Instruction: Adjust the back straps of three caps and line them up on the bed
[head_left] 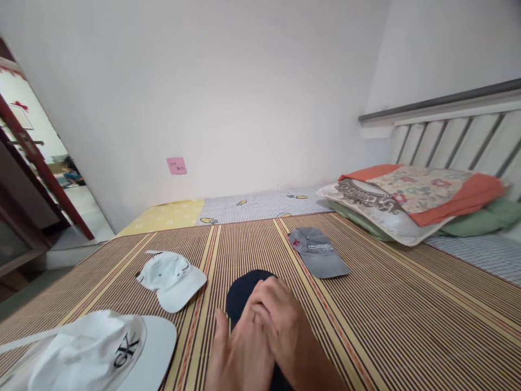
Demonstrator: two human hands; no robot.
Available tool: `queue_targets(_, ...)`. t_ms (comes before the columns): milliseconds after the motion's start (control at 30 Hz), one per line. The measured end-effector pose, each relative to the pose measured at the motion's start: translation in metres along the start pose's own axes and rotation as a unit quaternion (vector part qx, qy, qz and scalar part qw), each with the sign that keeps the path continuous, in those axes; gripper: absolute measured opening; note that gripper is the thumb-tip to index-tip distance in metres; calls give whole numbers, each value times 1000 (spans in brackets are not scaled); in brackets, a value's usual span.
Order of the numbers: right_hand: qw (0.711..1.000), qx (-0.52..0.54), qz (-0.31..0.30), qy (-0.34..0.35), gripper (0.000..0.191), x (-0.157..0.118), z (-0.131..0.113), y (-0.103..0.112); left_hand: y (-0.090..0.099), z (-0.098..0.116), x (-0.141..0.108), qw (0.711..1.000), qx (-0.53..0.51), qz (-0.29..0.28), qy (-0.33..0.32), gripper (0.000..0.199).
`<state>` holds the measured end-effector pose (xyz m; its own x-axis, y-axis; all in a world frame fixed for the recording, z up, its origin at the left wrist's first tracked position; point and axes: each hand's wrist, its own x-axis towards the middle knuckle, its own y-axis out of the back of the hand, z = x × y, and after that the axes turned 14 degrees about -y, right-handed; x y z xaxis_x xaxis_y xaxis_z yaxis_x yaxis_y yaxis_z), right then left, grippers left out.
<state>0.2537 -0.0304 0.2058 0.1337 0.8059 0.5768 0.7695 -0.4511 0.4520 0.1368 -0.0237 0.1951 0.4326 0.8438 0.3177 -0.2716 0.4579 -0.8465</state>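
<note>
A navy cap [241, 293] lies on the woven mat at the bottom centre, largely hidden under my two hands. My left hand [246, 350] is over the cap, its thumb stretched out to the side and its fingers covered by the other hand. Across it lies my right hand [283, 317], fingers curled and touching the left hand; whatever they hold, if anything, is hidden. A white cap with a dark monogram [97, 347] is at the lower left. Behind it sits a smaller pale cap [171, 277]. A grey cap [317, 252] rests to the right, beyond my hands.
The striped mat [399, 326] covers the bed. Pillows [419, 190] are stacked at the right against a white slatted headboard [459, 138]. A pink note [176, 165] is stuck on the wall. Through the doorway at left, a person [72, 172] is seen far off.
</note>
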Motion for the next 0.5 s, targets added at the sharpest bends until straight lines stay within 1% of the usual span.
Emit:
queue_targets(33,1000,-7,7,2,26,0,2,2,1,0,0,1000,-2,-9,10,84)
queue_targets(100,1000,-11,-6,18,26,-2,1,-1,0,5,0,1000,-2,-12,21,85)
queue_targets(200,999,-8,-37,26,33,-9,-4,-17,-2,16,1,1000,3,29,4,83)
queue_targets(267,998,-6,-47,29,33,-10,-6,-20,-3,18,1,999,5,47,-11,81)
queue_targets(300,998,-9,-48,33,31,-8,-5,-18,-3,17,1,999,3,43,-9,82)
queue_targets(367,999,-31,-30,24,25,-4,0,-8,-2,12,1,1000,-3,20,9,84)
queue_targets(433,998,-60,-2,-4,26,0,4,0,-1,7,2,1000,-11,-1,27,86)
queue_targets(467,998,-67,1,-11,28,0,5,1,-1,6,3,999,-15,-6,34,87)
queue_targets(500,998,-65,-10,-7,29,-1,5,0,-1,6,4,999,-17,-8,36,87)
